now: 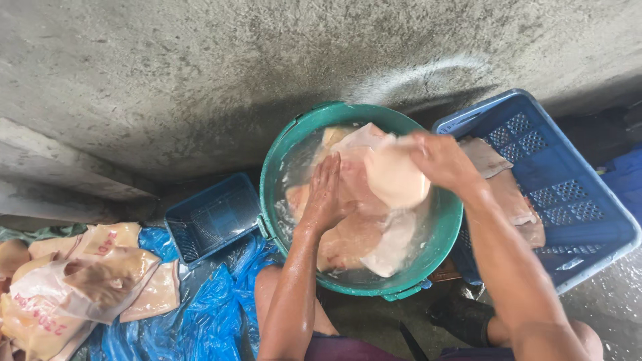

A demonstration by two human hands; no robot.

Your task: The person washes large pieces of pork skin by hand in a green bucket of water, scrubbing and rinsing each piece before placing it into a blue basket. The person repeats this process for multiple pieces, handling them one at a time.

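Note:
A green round basin [277,154] filled with water holds several pale flat pieces that look like wet plastic bags or pouches. My left hand [326,194] lies flat, fingers spread, pressing on the pieces in the water. My right hand [438,159] grips the top edge of one pale piece [394,179] and holds it up over the basin's middle. Both forearms are wet.
A big blue perforated crate [568,194] stands right of the basin with a few pale pieces [511,197] in it. A small blue crate [210,217] sits to the left. Pale bags [87,281] lie on blue plastic sheeting [214,314] at lower left. A concrete wall rises behind.

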